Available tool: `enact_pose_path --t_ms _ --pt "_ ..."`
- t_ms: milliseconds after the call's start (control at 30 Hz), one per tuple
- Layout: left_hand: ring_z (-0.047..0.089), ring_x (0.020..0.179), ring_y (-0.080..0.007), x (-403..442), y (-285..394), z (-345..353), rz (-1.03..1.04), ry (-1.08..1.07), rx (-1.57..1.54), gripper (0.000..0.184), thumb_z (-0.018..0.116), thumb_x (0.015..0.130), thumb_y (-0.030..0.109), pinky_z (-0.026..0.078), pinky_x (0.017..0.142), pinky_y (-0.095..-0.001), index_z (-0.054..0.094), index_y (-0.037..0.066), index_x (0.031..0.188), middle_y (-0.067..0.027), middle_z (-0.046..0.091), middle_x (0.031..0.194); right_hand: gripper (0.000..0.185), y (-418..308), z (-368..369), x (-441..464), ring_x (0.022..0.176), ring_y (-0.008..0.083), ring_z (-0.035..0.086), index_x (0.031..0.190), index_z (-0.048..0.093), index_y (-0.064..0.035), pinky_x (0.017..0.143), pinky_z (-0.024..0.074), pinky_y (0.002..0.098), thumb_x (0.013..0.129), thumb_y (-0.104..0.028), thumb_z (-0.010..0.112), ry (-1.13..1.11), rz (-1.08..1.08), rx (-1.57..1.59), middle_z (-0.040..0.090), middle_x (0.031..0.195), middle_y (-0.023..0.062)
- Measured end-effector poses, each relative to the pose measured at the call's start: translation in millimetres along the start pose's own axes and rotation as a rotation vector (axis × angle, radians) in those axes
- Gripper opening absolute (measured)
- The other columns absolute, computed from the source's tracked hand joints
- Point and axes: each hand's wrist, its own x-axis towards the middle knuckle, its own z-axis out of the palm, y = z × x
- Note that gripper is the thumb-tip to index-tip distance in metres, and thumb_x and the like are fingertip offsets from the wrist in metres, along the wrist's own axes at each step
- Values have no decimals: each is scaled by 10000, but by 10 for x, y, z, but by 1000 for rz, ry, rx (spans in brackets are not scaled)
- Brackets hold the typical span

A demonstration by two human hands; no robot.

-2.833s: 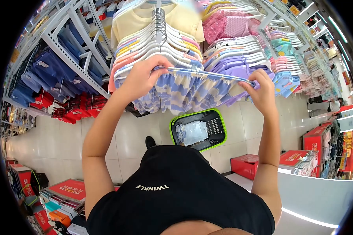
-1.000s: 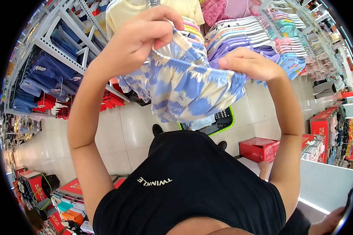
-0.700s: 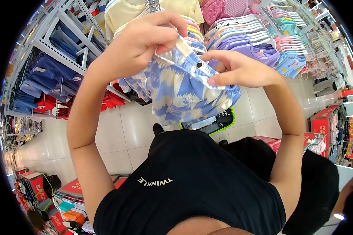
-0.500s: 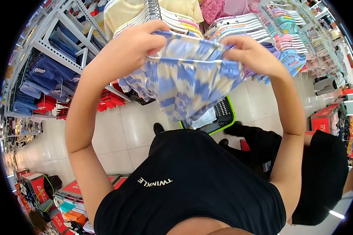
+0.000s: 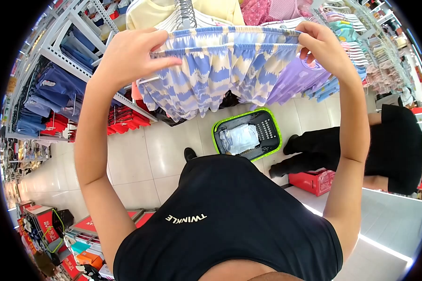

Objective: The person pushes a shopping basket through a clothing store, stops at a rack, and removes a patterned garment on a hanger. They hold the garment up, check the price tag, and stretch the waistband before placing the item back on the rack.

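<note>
A pair of blue-and-cream patterned shorts (image 5: pixel 206 70) is stretched wide between my two hands, its gathered elastic waistband uppermost. My left hand (image 5: pixel 131 54) has the left end of the waistband, with the thumb extended over the front and some fingertips hidden by the cloth. At the other end, the fingers of my right hand (image 5: pixel 324 49) pinch the waistband. The legs of the shorts hang down over the aisle. Just beyond my hands, a pale yellow top (image 5: pixel 143 14) and white hangers (image 5: pixel 204 21) show on a rack.
Below the shorts, a black basket with a green rim (image 5: pixel 277 124) stands on the tiled floor, holding a plastic-wrapped packet (image 5: pixel 243 139). A purple garment (image 5: pixel 295 82) hangs nearby. To the right is a person in black (image 5: pixel 394 150). Shelves with folded denim (image 5: pixel 47 93) line the left.
The shorts have gone from bunched and sagging to spread wide, as my hands moved apart. The basket is more exposed. The person at the right has shifted.
</note>
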Motion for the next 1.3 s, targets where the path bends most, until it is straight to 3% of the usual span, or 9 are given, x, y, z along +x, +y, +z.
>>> enact_pose_path --t_ms 133,367,467,633,800,1000,1167,1233,1300 --pt "543 672 -333 17 -108 109 36 109 69 353 644 949 296 423 622 -399 491 17 797 -142 497 688 176 -24 35 14 674 66 601 970 626 -16 562 481 219 887 -109 503 66 -28 -66 687 940 66" --pt "616 737 -192 55 -182 86 -55 198 -285 175 662 940 164 476 688 -297 638 16 1031 -89 633 813 373 -142 77 27 604 45 542 1177 583 -77 544 466 200 868 12 395 65 -67 78 672 1192 123" --pt "618 800 -108 38 -292 80 -161 157 -430 175 673 930 109 480 730 -253 646 4 1067 -41 660 875 358 -34 27 71 623 48 539 1156 583 -80 553 468 201 874 22 390 67 -61 206 655 1244 127" --pt "603 873 -63 -14 -500 119 -252 219 -654 160 673 936 85 475 785 -224 651 0 1070 11 662 940 229 198 -254 91 678 57 547 907 610 -44 590 471 200 857 20 397 -142 -420 228 632 1290 127" --pt "591 927 -63 -52 -647 91 -308 230 -768 140 643 961 76 458 838 -213 643 5 1082 18 647 998 286 256 -341 54 684 69 577 960 696 -15 625 500 233 864 -29 427 -17 -341 40 639 1281 132" --pt "581 896 -87 38 -412 -64 -142 224 -582 140 629 958 111 454 810 -242 660 11 1052 -5 645 947 272 139 -430 -27 693 87 619 949 717 5 603 477 250 891 -181 528 -332 -215 -8 678 764 45" --pt "567 943 -92 -5 -428 -261 -198 19 -591 134 590 968 74 442 852 -246 653 5 1064 -6 634 997 328 20 -464 50 659 72 574 947 721 -1 573 446 250 952 -313 620 -260 -205 -354 653 743 25" --pt "576 854 -102 18 -505 -354 -119 62 -500 171 626 953 138 456 771 -257 678 10 1053 -13 636 881 348 26 -556 134 648 65 558 949 723 -4 561 435 250 965 -342 638 -185 -213 -444 641 730 16" --pt "583 919 -97 15 -785 -539 -133 69 -545 182 605 967 102 447 859 -243 681 18 1109 -7 644 990 295 -73 -816 200 779 109 624 1033 746 -3 731 514 258 966 -282 676 8 -189 -531 686 844 44"
